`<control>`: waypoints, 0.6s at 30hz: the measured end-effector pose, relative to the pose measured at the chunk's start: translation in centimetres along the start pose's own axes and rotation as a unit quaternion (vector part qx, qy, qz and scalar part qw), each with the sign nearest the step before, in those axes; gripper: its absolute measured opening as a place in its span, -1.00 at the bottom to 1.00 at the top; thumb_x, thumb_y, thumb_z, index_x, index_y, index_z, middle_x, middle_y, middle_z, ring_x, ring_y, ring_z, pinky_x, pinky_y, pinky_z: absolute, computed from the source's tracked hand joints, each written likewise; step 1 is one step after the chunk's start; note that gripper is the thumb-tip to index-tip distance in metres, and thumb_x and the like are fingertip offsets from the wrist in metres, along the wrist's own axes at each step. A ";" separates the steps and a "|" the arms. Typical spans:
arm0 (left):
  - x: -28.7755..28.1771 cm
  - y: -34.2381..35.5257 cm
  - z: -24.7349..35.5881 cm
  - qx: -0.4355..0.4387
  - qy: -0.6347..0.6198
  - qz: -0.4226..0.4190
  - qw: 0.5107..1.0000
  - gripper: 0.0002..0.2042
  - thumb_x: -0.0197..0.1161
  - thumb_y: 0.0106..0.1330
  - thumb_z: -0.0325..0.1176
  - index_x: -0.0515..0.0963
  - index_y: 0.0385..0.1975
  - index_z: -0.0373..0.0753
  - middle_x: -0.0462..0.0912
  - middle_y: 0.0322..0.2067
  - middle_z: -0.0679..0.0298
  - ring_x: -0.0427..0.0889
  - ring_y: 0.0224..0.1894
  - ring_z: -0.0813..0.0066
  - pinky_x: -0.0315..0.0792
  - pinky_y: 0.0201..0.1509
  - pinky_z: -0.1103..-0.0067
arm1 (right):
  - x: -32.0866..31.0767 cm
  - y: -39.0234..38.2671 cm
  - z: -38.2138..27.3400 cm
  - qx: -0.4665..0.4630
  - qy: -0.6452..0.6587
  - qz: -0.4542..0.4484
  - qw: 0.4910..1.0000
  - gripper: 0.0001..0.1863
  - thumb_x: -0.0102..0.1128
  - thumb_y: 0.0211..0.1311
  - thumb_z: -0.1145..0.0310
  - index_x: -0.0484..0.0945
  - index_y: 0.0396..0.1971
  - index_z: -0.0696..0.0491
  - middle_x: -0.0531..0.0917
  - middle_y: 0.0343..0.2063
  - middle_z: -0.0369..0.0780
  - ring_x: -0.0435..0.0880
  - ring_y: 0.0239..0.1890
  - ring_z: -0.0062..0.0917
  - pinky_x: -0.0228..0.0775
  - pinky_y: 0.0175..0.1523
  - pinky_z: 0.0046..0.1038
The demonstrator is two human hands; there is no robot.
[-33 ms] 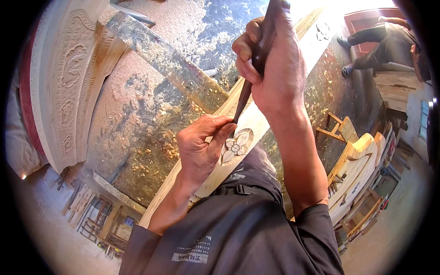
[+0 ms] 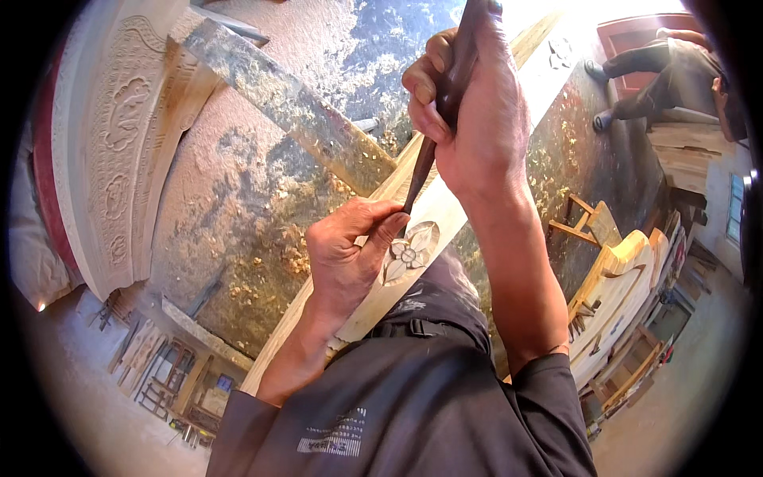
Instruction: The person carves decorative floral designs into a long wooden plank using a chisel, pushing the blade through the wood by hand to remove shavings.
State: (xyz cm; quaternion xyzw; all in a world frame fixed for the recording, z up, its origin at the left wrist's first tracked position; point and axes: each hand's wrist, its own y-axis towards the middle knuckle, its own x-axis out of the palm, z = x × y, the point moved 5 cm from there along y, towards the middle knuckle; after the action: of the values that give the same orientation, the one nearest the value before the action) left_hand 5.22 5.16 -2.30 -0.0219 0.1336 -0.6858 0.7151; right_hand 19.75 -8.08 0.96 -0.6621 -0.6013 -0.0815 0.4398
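Note:
A dark-handled carving chisel (image 2: 455,89) slants down toward a long pale wooden board (image 2: 445,208). My right hand (image 2: 486,119) is wrapped round its handle. Lower on the dark shaft, my left hand (image 2: 350,245) pinches it between thumb and fingers, close above the wood. A carved flower (image 2: 408,254) with a round centre and leaf-like petals lies in relief beside my left thumb. The chisel's cutting tip is hidden behind the left fingers. Farther up the board shows another carved motif (image 2: 560,53).
A large carved panel (image 2: 115,151) stands at the left. A dusty beam (image 2: 290,107) meets the board from the far left. Wood shavings litter the floor (image 2: 238,262). At the right are a small wooden stool (image 2: 592,222), stacked boards (image 2: 624,298) and another person (image 2: 675,75).

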 end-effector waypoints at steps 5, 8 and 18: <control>0.0 0.2 -0.5 0.013 0.014 -0.005 1.000 -0.85 0.51 0.31 -0.56 0.75 -0.18 -0.43 0.75 -0.32 0.22 0.67 -0.30 0.59 0.53 -0.22 0.63 | -0.7 0.5 0.5 0.002 -0.019 0.026 0.999 -0.52 -0.06 0.68 -0.11 0.37 -0.41 -0.07 0.38 -0.57 -0.34 0.42 -0.62 -0.55 0.05 -0.65 -0.53; 0.1 0.4 -0.2 0.012 0.017 -0.013 1.000 -0.86 0.51 0.29 -0.57 0.76 -0.19 -0.43 0.75 -0.33 0.22 0.67 -0.31 0.58 0.53 -0.23 0.63 | -0.9 0.6 0.5 0.000 -0.021 0.026 0.999 -0.51 -0.05 0.67 -0.13 0.37 -0.42 -0.08 0.37 -0.58 -0.34 0.42 -0.61 -0.56 0.06 -0.65 -0.54; 0.2 0.6 -0.6 0.003 0.005 -0.021 1.000 -0.87 0.50 0.32 -0.55 0.75 -0.18 -0.42 0.74 -0.35 0.23 0.67 -0.32 0.60 0.52 -0.24 0.64 | -1.3 0.8 0.6 -0.022 -0.025 0.039 0.999 -0.46 -0.03 0.65 -0.17 0.33 -0.49 -0.08 0.29 -0.62 -0.38 0.31 -0.65 -0.62 0.02 -0.64 -0.55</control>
State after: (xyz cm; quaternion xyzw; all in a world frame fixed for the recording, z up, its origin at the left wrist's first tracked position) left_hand 5.66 5.05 -3.01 -0.0191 0.1347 -0.7012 0.6999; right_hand 19.86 -8.55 -0.58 -0.6966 -0.5837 -0.0609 0.4128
